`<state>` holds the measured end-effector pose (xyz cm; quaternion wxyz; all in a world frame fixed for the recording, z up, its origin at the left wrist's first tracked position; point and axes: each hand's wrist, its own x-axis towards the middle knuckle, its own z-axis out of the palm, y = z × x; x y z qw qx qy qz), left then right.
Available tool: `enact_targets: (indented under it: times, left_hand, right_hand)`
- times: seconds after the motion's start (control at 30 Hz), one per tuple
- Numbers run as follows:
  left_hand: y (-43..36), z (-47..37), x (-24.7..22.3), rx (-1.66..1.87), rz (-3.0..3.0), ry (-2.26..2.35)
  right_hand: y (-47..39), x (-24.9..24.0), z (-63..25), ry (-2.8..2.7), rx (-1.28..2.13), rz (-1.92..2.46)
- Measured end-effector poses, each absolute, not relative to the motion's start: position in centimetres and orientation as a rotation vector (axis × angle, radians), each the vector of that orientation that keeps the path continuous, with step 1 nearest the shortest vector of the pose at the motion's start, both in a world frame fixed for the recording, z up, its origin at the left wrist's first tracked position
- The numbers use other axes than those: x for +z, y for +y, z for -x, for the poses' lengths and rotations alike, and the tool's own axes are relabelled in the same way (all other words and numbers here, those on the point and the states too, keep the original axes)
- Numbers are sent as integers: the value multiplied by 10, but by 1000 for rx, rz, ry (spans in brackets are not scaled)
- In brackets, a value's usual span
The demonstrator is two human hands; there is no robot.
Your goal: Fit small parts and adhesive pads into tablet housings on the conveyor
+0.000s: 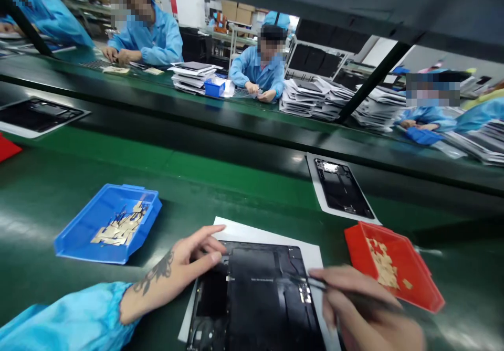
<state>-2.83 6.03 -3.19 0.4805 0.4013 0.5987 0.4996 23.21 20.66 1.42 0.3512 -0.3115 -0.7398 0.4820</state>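
Note:
An opened tablet back shell (255, 298) with black internals lies on a white sheet (252, 234) at the near edge of the green bench. My left hand (185, 264) rests on the shell's upper left corner, fingers spread and pressing down. My right hand (366, 309) grips thin tweezers (315, 284) whose tip touches the shell's right side near a small connector. A blue tray (74, 238) of gold-coloured flex parts sits to the left. A red tray (425, 293) of small tan pieces sits to the right.
A second tablet shell (342, 188) on a white sheet lies on the belt beyond. Another one (35, 115) lies far left, by a red tray corner (6, 149). Across the line, several people in blue coats work beside stacks of shells (315, 99).

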Motion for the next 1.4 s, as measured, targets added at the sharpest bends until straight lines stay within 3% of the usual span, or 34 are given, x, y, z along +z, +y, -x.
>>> enact_targets:
  times: [0.1, 0.27, 0.53, 0.77, 1.1, 1.4]
  left_hand:
    - [57, 41, -56, 1114, -1476, 1988]
    - [69, 34, -78, 966, -1763, 1994]
    - [70, 41, -73, 999, -1707, 1756]
    - [67, 44, -74, 1101, -1995, 1788]
    - [68, 29, -74, 1130, -2354, 1827]
    - [66, 38, -75, 1050, -2310, 1807]
  right_hand:
    - [221, -12, -184, -1720, 1734, 1061]
    - [231, -46, -129, -1563, 2019, 1122]
    - [228, -59, -118, -1632, 1996, 1107]
    - [225, -74, -125, -1647, 1957, 1200]
    - [212, -65, -116, -1535, 2207, 1183]
    - [211, -73, -120, -1858, 1913, 1067]
